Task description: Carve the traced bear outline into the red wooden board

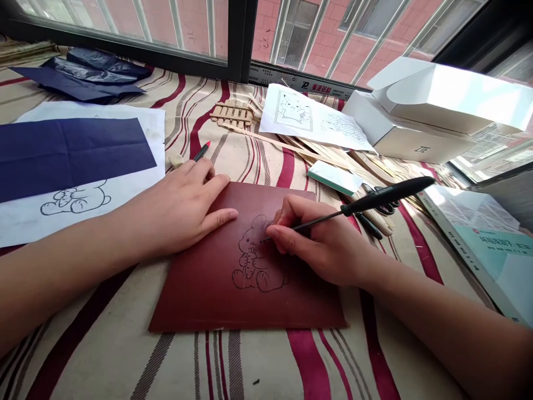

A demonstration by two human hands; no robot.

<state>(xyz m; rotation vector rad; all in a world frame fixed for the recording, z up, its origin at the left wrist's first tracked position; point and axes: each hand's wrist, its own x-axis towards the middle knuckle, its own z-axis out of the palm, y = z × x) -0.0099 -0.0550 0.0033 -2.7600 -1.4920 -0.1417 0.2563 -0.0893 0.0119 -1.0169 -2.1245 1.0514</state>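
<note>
A dark red board (200, 300) lies flat on a striped cloth, with a black line drawing of a bunny-like animal holding a carrot (258, 261) on it. My left hand (183, 205) rests open at the board's upper left, its thumb and fingers stretched out on the surface. In my right hand (316, 239), a slim black-handled tool with a thin dark shaft (366, 200) is pinched like a pen. Its tip meets the board at the animal's face, partly hidden by my fingers. Just beyond my left fingers is a red-tipped pen (202, 151).
At left, a dark blue sheet (75, 155) covers part of a white drawing paper (95, 208). Wooden sticks (291, 145), printed drawings (308, 116) and a small teal-edged box (335, 176) lie beyond the board. A white box (416, 133) and a book (478, 244) stand right.
</note>
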